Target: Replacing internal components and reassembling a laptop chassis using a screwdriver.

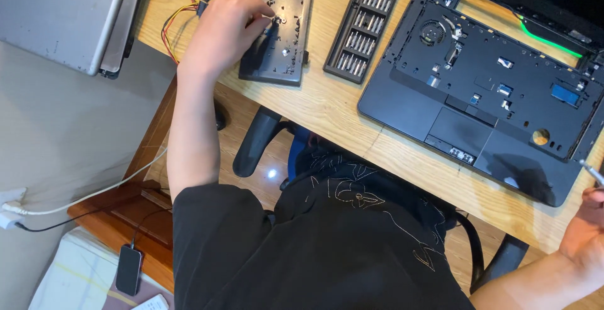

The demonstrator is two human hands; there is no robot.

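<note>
Two bare hands work over a light wooden table (pixel 327 112), seen from above the person's head. The left hand (pixel 220 27) reaches forward to a dark grey plastic panel (pixel 280 27) lying flat at the far left of the table; thumb and forefinger are pinched together in a tight grip on a small silvery screw (pixel 277 18), right over the panel's surface. More tiny screws lie scattered on the panel. Just beside it, to the right, sits an open black case of screwdriver bits (pixel 362 30), set at a slant. Further right lies a dark laptop base (pixel 484 96) with its keyboard removed, showing a fan, connectors and the touchpad. The right hand (pixel 588 231) hangs at the near right edge of the table, its grip closed around a thin silvery tool (pixel 592 173), most of which is out of view. Red and yellow wires (pixel 179 14) trail behind the left hand. A phone (pixel 129 269) rests on a low surface below.
</note>
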